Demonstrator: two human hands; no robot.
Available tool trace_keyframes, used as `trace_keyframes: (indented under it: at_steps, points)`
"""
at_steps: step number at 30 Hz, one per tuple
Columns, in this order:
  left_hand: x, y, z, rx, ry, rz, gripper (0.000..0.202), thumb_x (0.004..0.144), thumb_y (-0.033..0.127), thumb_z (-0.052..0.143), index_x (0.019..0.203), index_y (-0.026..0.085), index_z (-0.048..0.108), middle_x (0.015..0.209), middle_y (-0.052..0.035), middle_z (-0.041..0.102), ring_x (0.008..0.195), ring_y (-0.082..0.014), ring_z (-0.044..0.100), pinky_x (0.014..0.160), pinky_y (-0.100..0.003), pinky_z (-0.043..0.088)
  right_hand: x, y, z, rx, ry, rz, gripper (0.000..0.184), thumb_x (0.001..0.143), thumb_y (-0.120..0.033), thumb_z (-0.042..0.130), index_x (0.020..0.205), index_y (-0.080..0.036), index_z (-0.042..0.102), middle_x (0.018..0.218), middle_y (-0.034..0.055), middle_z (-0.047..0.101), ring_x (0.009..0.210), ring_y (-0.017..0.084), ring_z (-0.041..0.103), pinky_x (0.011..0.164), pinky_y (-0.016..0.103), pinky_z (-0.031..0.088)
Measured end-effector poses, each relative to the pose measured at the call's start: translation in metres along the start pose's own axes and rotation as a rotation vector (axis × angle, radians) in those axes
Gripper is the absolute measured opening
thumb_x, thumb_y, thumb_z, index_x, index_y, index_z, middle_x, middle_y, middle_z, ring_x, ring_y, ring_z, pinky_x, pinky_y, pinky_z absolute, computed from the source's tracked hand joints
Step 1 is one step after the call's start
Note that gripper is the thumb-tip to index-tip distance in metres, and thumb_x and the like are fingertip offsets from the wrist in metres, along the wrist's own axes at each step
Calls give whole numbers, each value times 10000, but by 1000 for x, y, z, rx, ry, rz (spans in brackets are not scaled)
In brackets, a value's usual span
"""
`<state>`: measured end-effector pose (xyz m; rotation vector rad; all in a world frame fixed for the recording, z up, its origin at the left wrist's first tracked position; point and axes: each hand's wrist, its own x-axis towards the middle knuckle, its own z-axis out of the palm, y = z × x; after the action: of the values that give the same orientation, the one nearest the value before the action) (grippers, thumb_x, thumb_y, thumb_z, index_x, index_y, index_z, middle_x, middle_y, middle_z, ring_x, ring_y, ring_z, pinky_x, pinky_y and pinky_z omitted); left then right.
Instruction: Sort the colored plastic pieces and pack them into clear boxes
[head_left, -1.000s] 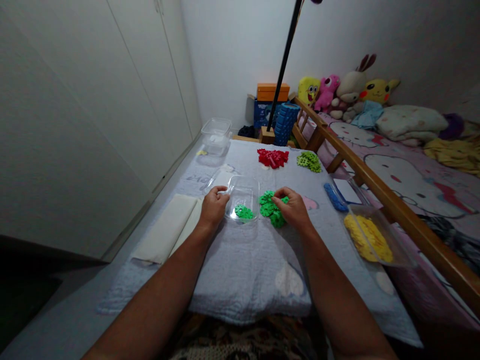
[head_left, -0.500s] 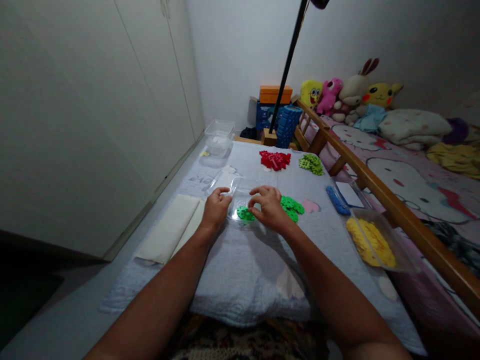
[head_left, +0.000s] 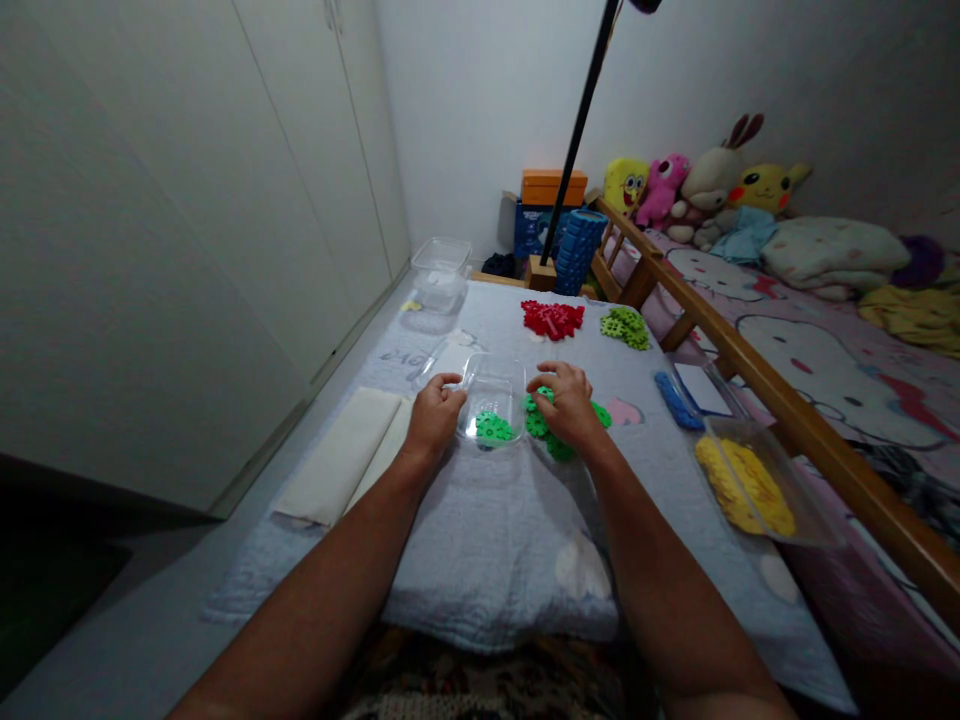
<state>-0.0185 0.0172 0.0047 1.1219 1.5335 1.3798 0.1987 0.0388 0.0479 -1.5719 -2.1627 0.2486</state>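
My left hand (head_left: 435, 415) grips the left rim of a small clear plastic tub (head_left: 501, 375) that stands on the padded cloth. Several green plastic pieces (head_left: 491, 428) lie inside the tub. Just right of the tub, my right hand (head_left: 564, 402) rests on a loose pile of green pieces (head_left: 600, 414), fingers curled down onto them. What the fingers hold is hidden.
Red pieces (head_left: 551, 318) and light-green pieces (head_left: 622, 326) lie farther back. A clear container (head_left: 440, 262) stands at the back left, a folded white cloth (head_left: 337, 455) at the left. Blue pieces (head_left: 675, 398) and a clear bag of yellow pieces (head_left: 742, 482) lie at the right beside a wooden bed rail (head_left: 757, 372).
My right hand went from the green pile to over the tub, then back right onto the pile. The left hand stayed on the tub's rim.
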Motion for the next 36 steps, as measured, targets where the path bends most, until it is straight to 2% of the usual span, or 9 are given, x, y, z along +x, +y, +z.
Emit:
trace_keyframes:
  at_steps: [3, 6, 10, 15, 20, 26, 30, 33, 36]
  points:
    - [0, 0, 0, 1, -2, 3, 364, 719, 345, 626, 1034, 163, 637, 560, 81, 400, 510, -109, 368, 503, -231, 259, 0, 18, -1, -74, -7, 109, 217, 889, -209, 616, 1027, -240, 781, 1375, 102, 608, 1284, 325, 453, 1083, 499, 332]
    - [0, -1, 0, 8, -1, 3, 372, 720, 351, 623, 1038, 160, 638, 561, 79, 400, 510, -109, 364, 500, -234, 254, -2, 26, 5, -135, -31, 111, 260, 886, -274, 642, 1110, -235, 767, 1415, 114, 582, 1305, 345, 425, 1095, 514, 305]
    - [1, -1, 0, 16, 2, 5, 376, 717, 351, 628, 1040, 158, 642, 558, 78, 402, 505, -107, 358, 498, -235, 246, -3, 20, 15, -221, -61, 57, 289, 914, -361, 626, 1123, -211, 757, 1467, 129, 542, 1350, 367, 373, 1123, 561, 241]
    - [1, -2, 0, 9, 5, 3, 370, 712, 342, 629, 1036, 164, 641, 553, 80, 400, 496, -107, 363, 498, -234, 248, -2, 13, 22, -274, -83, 27, 244, 900, -330, 631, 1066, -194, 746, 1458, 147, 536, 1372, 370, 347, 1132, 599, 190]
    - [0, -1, 0, 11, 7, 5, 364, 712, 348, 634, 1025, 163, 647, 555, 76, 415, 501, -110, 370, 503, -236, 261, -1, 17, 24, -176, -46, 42, 222, 827, -262, 681, 1044, -218, 705, 1268, 117, 630, 1274, 330, 441, 1092, 523, 273]
    - [0, -1, -1, 15, 7, 5, 371, 711, 352, 635, 1031, 163, 649, 556, 75, 416, 505, -111, 370, 500, -235, 254, 3, 25, 18, 72, -23, 130, 46, 813, -210, 634, 850, -224, 658, 925, 28, 708, 982, 246, 588, 949, 417, 371]
    - [1, -1, 0, 19, 7, 6, 372, 716, 344, 629, 1040, 161, 646, 565, 73, 422, 508, -110, 376, 498, -238, 258, 6, 28, 7, 298, 144, 194, 38, 802, -257, 636, 813, -221, 637, 842, 7, 701, 893, 218, 622, 900, 374, 409]
    - [1, -2, 0, 17, 9, 15, 363, 723, 342, 625, 1037, 161, 645, 565, 78, 408, 507, -107, 369, 500, -238, 264, 4, 18, 1, 389, 242, 122, 69, 819, -289, 637, 819, -222, 650, 869, 18, 713, 914, 222, 633, 935, 388, 415]
    - [1, -3, 0, 14, 4, 11, 360, 728, 340, 622, 1041, 164, 642, 568, 75, 423, 508, -109, 376, 499, -238, 264, -2, -2, 1, 363, 190, 0, 37, 834, -251, 652, 833, -229, 682, 879, 23, 727, 950, 230, 625, 1018, 441, 370]
